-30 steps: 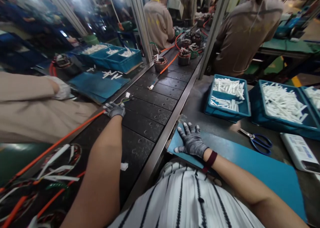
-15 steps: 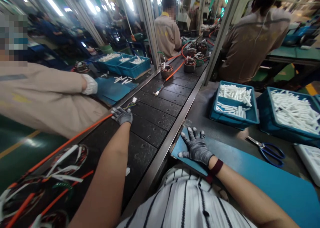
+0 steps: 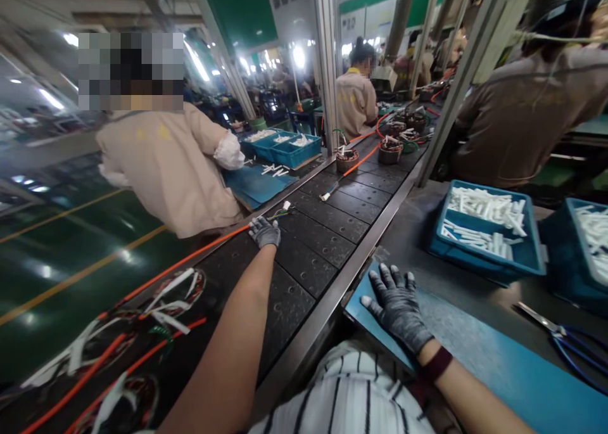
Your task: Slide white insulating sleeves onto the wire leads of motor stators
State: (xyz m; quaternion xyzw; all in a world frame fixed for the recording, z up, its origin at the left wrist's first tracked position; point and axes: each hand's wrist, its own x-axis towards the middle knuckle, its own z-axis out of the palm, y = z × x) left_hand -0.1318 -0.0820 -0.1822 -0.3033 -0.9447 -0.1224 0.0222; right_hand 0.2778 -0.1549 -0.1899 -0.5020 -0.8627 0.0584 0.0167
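Note:
At the far edge of the dark conveyor, my left hand [image 3: 265, 232] in a grey glove is closed over an orange sleeved cable [image 3: 209, 251]. Past its fingertips stick out thin coloured wires ending in a white connector [image 3: 286, 205]. The cable runs back toward wound motor stators [image 3: 183, 288] at the lower left, which carry white and orange sleeves. My right hand [image 3: 396, 304], gloved too, lies flat with fingers spread on a blue mat [image 3: 475, 351] and holds nothing.
Blue bins [image 3: 489, 269] of white tubes stand right, with blue-handled scissors [image 3: 555, 332] in front. A metal rail [image 3: 327, 301] edges the conveyor [image 3: 304, 263]. More stators [image 3: 348, 158] sit farther along it. A co-worker [image 3: 161, 161] is across the belt; metal posts [image 3: 327, 66] rise beside it.
My view has turned to the left, so the scene sits farther right. My left hand stays on the cable and my right hand on the mat. The co-worker across is more upright in view.

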